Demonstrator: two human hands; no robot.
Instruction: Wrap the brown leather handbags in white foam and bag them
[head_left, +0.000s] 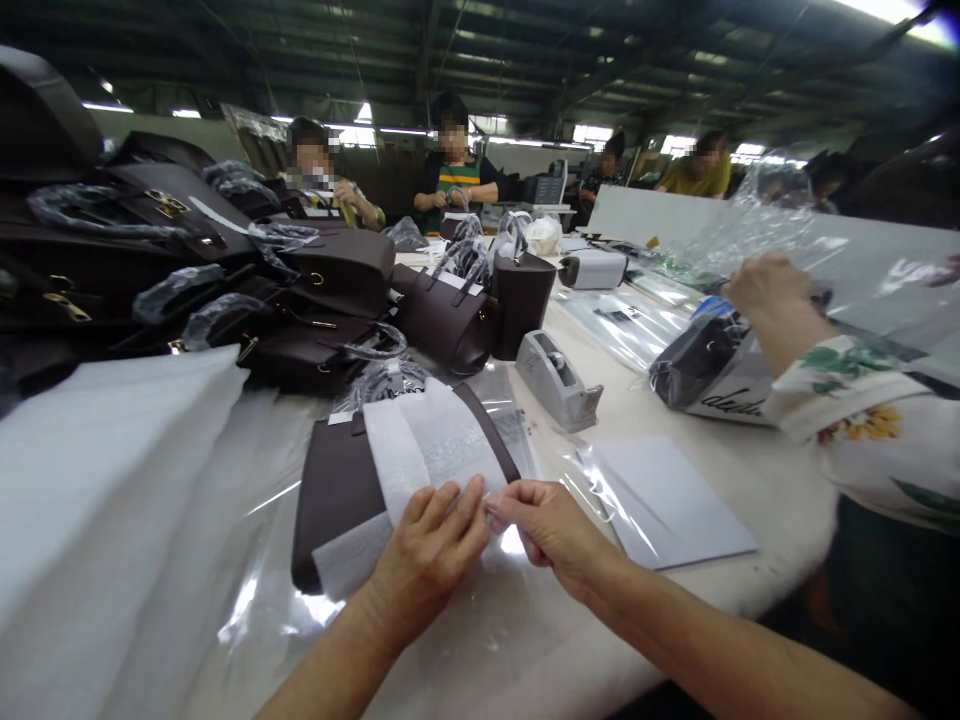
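Note:
A dark brown handbag (334,475) lies in front of me, with white tissue paper (442,430) across its face and plastic film around its handles (386,378). Beneath it spreads a clear plastic bag (259,560). My left hand (431,560) rests on the bag's lower part, fingers extended and pressing the tissue paper. At the lower right corner of the bag, my right hand (551,525) pinches with thumb and forefinger. What sits in that pinch is too small to make out. A grey tape dispenser (555,375) stands just beyond the handbag.
Dark handbags (322,265) are piled at the left behind white sheets (112,470). A flat white board (667,500) lies to the right. Nearby, a co-worker's hand (780,295) handles a plastic-wrapped bag (697,355). Other people stand across the table.

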